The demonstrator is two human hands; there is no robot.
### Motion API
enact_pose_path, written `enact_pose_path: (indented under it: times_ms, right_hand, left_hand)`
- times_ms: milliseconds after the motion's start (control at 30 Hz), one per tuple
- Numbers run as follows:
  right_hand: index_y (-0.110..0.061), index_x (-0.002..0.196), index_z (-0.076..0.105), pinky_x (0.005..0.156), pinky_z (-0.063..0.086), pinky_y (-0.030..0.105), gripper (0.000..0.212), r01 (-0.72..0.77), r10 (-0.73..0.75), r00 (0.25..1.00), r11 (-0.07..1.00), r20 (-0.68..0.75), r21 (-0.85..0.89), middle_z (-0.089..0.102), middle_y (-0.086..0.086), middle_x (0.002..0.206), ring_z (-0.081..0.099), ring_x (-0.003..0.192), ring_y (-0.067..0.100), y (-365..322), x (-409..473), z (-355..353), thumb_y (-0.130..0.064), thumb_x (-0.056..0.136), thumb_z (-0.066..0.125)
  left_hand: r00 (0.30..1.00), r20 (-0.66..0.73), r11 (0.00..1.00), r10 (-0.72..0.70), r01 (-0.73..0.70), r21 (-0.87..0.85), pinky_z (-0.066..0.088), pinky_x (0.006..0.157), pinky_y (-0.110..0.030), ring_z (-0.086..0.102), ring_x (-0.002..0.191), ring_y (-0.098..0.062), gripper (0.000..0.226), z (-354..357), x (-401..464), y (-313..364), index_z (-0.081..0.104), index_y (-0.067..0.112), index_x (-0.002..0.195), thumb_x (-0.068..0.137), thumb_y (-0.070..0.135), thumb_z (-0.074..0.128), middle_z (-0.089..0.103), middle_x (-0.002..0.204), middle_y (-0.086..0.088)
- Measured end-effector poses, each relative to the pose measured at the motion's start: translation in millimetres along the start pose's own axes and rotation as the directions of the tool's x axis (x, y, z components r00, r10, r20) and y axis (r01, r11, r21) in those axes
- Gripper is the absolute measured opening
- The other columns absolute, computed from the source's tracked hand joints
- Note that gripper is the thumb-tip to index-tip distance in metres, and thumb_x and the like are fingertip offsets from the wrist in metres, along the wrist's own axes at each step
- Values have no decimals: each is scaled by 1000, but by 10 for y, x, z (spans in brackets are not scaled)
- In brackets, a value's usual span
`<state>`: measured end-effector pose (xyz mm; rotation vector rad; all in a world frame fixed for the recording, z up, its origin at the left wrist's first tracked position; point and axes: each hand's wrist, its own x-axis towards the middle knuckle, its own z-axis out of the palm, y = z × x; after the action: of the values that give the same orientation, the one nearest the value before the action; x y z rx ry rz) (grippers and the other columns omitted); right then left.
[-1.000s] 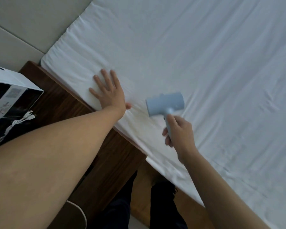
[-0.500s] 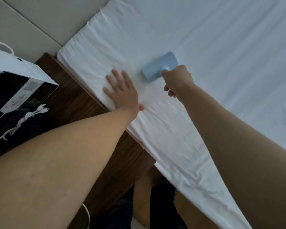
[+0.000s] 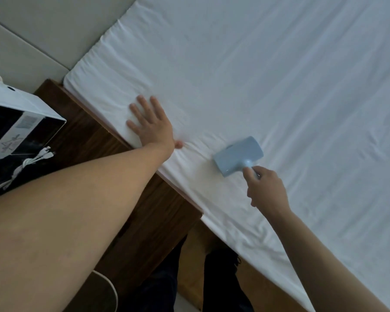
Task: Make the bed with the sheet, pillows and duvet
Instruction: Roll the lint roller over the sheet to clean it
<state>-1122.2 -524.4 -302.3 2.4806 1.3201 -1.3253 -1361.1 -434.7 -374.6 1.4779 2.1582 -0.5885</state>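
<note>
- The sheet (image 3: 268, 91) covers the whole mattress up to the padded headboard (image 3: 32, 34), smooth across the middle and rumpled along the near edge; no pillow or duvet shows, so by my reading the task is in its first stage, with the sheet being smoothed or cleaned before anything goes on top.
- The wooden bedside table (image 3: 95, 140) stands against the near side of the bed, touching the sheet's edge.
- The white box (image 3: 20, 115) sits on that table at the left with its side open toward the camera (the interior is dark, and I cannot tell what is inside); a bundled white cable (image 3: 34, 158) lies at its mouth.
- The left hand (image 3: 151, 124) lies flat with fingers spread on the sheet close to the bed's edge, holding nothing, in much the same place as half a second ago; it seems to pin the cloth.
- The right hand (image 3: 266, 190) is wrapped around the handle of the pale blue handheld tool (image 3: 239, 155).
- That tool has come back from up near the left hand's fingertips to a spot nearer the person, its head on or just above the sheet, which suggests one back-and-forth pass along this wrinkled strip.
</note>
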Motion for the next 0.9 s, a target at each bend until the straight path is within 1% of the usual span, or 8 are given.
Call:
enact_pose_path:
  times_ms: [133,233,300,367,467,533,700,900]
  right_hand:
    - [-7,75,58,63,54,49,41,15,-14,1000,995,-11,98,62,17,65,60,56,27,239,-194,-53,-44,92,50]
    - [-2,83,63,52,48,39,43,27,-34,999,965,26,260,53,11,58,50,47,12,245,-340,-72,-43,94,58]
    - [-4,83,63,51,46,35,42,70,-83,996,949,29,309,50,5,59,49,53,14,165,-416,-40,-44,93,62]
    - [-10,83,63,53,50,43,37,124,-135,991,941,15,315,53,4,63,50,56,18,38,-455,28,-46,93,61]
    - [-24,104,58,59,54,46,24,174,-162,985,941,-65,292,62,3,71,59,60,21,-212,-413,161,-46,93,60]
    - [-28,115,51,57,51,44,24,223,-194,972,938,-131,265,59,4,69,56,57,20,-402,-321,255,-39,94,58]
    - [-26,120,47,51,38,32,22,284,-263,944,956,-198,81,55,1,67,54,59,20,-727,-24,376,-26,97,49]
    - [-26,119,47,55,43,36,22,209,-215,964,976,-157,-58,55,3,68,56,63,24,-223,-299,441,-27,97,49]
  left_hand:
    - [999,26,1000,18,-18,-7,10,117,-64,-17,145,-49,150,-47,-30,-56,-27,5,149,63,67,79,-30,156,-26]
    - [998,36,998,57,-56,-22,8,119,-59,-19,147,-44,148,-70,-70,-157,-27,9,151,65,64,79,-32,157,-21]
    - [996,36,997,81,-80,-24,7,121,-56,-20,147,-41,146,-71,-86,-221,-27,11,151,66,60,81,-32,158,-18]
    - [994,37,995,100,-100,7,9,122,-53,-19,148,-39,146,-82,-98,-272,-27,12,151,66,57,82,-31,158,-17]
    - [992,45,991,122,-124,51,11,122,-51,-20,148,-38,146,-83,-114,-326,-28,13,151,66,57,83,-31,158,-16]
    - [992,35,991,123,-125,53,10,122,-51,-20,148,-37,147,-68,-128,-333,-28,14,151,65,57,84,-31,159,-15]
    - [994,2,994,106,-106,36,10,122,-50,-18,149,-36,146,-42,-134,-310,-25,15,152,64,52,86,-29,160,-14]
    - [993,-2,991,119,-119,55,10,122,-51,-18,149,-37,146,-37,-136,-318,-26,15,152,65,56,84,-29,160,-15]
